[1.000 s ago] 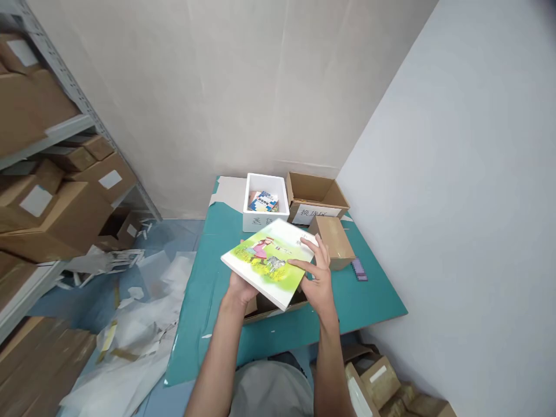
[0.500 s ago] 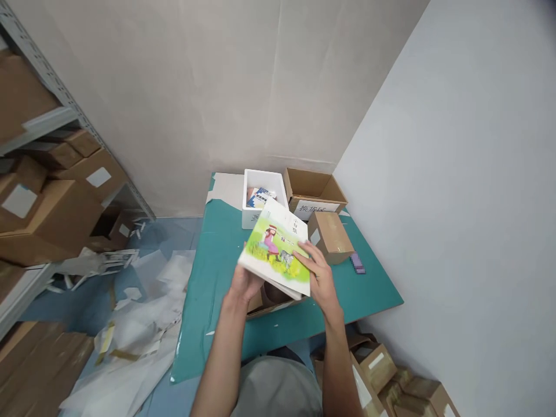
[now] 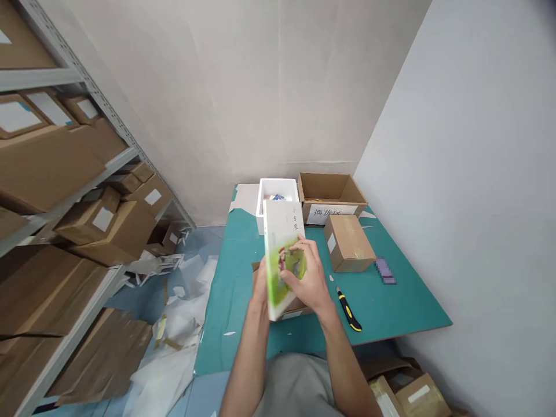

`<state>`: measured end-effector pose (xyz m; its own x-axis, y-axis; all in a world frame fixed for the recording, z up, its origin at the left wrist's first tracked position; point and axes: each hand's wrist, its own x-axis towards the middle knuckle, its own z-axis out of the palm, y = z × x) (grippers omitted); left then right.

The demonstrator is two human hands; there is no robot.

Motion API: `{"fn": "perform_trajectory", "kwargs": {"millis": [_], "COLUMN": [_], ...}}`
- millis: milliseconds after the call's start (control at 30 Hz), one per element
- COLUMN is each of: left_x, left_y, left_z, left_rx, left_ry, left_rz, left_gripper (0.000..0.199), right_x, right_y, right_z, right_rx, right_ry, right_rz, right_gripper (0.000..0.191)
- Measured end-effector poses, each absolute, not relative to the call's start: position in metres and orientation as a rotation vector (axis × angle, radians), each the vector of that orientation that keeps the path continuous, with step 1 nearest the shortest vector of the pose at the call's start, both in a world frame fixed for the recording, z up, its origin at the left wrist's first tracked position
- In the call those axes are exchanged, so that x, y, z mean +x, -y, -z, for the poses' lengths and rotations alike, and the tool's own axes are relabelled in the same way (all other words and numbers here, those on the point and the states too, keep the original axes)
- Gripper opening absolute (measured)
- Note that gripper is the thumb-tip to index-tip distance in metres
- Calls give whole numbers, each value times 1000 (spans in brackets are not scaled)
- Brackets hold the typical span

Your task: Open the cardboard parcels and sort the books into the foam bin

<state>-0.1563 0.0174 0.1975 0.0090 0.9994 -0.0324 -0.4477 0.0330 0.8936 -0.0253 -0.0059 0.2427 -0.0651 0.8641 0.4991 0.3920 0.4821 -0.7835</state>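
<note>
A white picture book (image 3: 280, 223) with a green painted cover is upright and tilted in front of me, over the teal table. My left hand (image 3: 259, 284) is closed around its left side from behind, and the book hides most of those fingers. My right hand (image 3: 310, 275) is at the right edge, with curved fingers and thumb against the front cover. Under the book is a small open cardboard box (image 3: 296, 311), mostly hidden. A black and yellow box cutter (image 3: 348, 311) lies right of my right wrist.
Behind the book, a white foam box (image 3: 260, 217) holds printed items. Beside it are an open labelled carton (image 3: 332, 211) and a closed box (image 3: 350, 243). A pixelated purple item (image 3: 384, 270) lies to the right. Carton-filled shelves (image 3: 117, 159) stand left; paper litter (image 3: 174, 324) covers the floor.
The book has turned from a flat slant to nearly upright, its spine side now facing left. My right hand has moved further over the cover. The view has shifted, revealing the box cutter.
</note>
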Motion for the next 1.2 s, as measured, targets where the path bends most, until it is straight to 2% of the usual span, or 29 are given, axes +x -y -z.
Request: {"fn": "perform_trajectory", "kwargs": {"millis": [67,133,267,433,533,667,733,833,967,1100,1200], "left_x": [-132,-108,-76,-80,-96,-110,-111,-108,-93,-66,-49], "left_y": [-15,-11,-11,-23,-28,-25,-22,-18,-12,0,11], "left_z": [-199,-201,-202,-188,-185,-192,-197,-203,-210,-212,-214], "left_rx": [792,758,900,879,882,961,978,985,1133,1316,1471], "left_ry": [-880,-905,-1025,-1107,-1162,-1104,-1138,-1281,-1505,-1605,-1472], "left_rz": [-1421,-1473,-1519,-1601,-1591,-1318,-1239,-1328,-1544,-1689,-1694], "left_gripper": [63,56,35,30,35,62,66,63,46,40,49], "right_x": [-18,-8,24,78,102,114,115,110,88,50,38], "right_y": [6,5,-1,-14,-25,-47,-59,-73,-73,-53,-41], "right_z": [-246,-245,-236,-242,-257,-263,-257,-244,-230,-228,-235], "right_rx": [-1120,-1164,-1211,-1163,-1066,-965,-970,-1102,-1235,-933,-854], "right_ry": [1634,1622,1459,1150,1114,1080,1064,1074,1181,1405,1339], "right_rz": [-579,-597,-711,-936,-993,-1029,-1004,-858,-524,-823,-937], "right_gripper": [68,73,43,46,44,43,46,54,66,75,70]}}
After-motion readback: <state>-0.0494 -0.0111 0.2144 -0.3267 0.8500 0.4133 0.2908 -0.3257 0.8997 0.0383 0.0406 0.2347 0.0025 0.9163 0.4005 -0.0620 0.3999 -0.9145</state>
